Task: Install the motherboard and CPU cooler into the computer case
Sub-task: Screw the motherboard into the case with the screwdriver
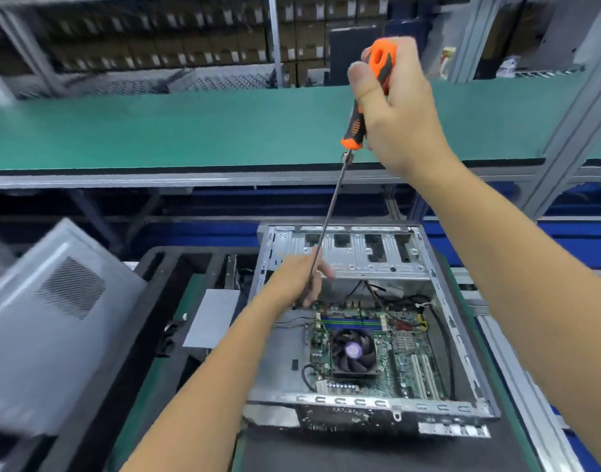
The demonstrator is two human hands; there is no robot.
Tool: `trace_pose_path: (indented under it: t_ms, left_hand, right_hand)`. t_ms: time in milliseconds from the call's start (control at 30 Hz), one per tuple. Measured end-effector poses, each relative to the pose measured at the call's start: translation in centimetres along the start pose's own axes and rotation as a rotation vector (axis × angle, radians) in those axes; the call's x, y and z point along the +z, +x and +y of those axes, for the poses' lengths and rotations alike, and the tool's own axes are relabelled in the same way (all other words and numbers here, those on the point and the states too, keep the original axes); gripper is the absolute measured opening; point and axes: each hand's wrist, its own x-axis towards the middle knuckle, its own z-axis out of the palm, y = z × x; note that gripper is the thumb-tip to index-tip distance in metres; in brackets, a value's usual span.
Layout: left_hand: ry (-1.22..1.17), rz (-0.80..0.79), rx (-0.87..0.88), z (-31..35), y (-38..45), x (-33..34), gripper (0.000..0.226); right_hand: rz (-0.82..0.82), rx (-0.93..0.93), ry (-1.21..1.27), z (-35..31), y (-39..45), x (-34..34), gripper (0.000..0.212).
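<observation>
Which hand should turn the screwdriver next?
The right hand, probably: it already grips the screwdriver by its orange handle, while the left hand only steadies the shaft low down by the motherboard.

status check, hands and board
Right hand grips screwdriver; left hand steadies its shaft. Motherboard and CPU cooler sit in case. Nothing blocking.

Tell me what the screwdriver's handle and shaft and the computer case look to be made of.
Screwdriver handle: likely moulded plastic with rubbery grip, matte orange and black.
Shaft: metal, probably steel; thin, grey, faintly shiny.
Computer case: bare sheet metal, dull silver, with stamped slots and holes.
</observation>
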Motion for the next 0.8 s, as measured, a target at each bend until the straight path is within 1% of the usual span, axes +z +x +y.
trace_pose_path:
  t_ms: [33, 100, 200, 267, 433, 500, 567, 667, 733, 800]
  left_hand:
    - [-0.029, 0.054, 0.011, 0.0, -0.5, -1.5, 0.052]
    - [-0.129, 0.184, 0.030, -0.5, -1.5, -4.4, 0.050]
    - [-0.186, 0.359, 0.010, -1.8, -2.9, -8.2, 0.048]
    - [-0.184, 0.413, -0.035, -3.3, -3.8, -10.1, 0.048]
    - [-0.170, 0.512, -0.148, -9.2, -6.3, -13.1, 0.047]
    - [-0.155, 0.535, -0.195, -11.8, -7.2, -13.6, 0.047]
    - [-0.146, 0.524, -0.256, -14.1, -7.9, -13.9, 0.046]
    - [-0.076, 0.441, -0.377, -16.8, -9.0, -13.9, 0.041]
    - [0.006, 0.391, -0.470, -18.3, -9.7, -13.8, 0.036]
    - [0.100, 0.349, -0.593, -19.8, -10.3, -13.6, 0.031]
  right_hand:
    - [-0.001, 0.016, 0.048, -0.3, 0.3, 1.1, 0.017]
    - [-0.020, 0.072, 0.154, -0.9, 0.7, 3.4, 0.021]
    - [-0.129, 0.174, 0.286, -1.5, 0.9, 7.2, 0.028]
    - [-0.221, 0.226, 0.342, -1.5, 0.5, 10.0, 0.028]
    - [-0.424, 0.304, 0.301, -1.4, -1.9, 17.1, 0.029]
    - [-0.476, 0.316, 0.296, -1.1, -3.3, 19.4, 0.029]
    - [-0.521, 0.311, 0.275, -0.8, -4.8, 21.3, 0.030]
    - [-0.587, 0.311, 0.245, -0.2, -7.1, 23.3, 0.030]
    - [-0.635, 0.321, 0.223, 0.3, -8.6, 24.5, 0.035]
    - [-0.679, 0.316, 0.196, 0.8, -10.2, 25.5, 0.038]
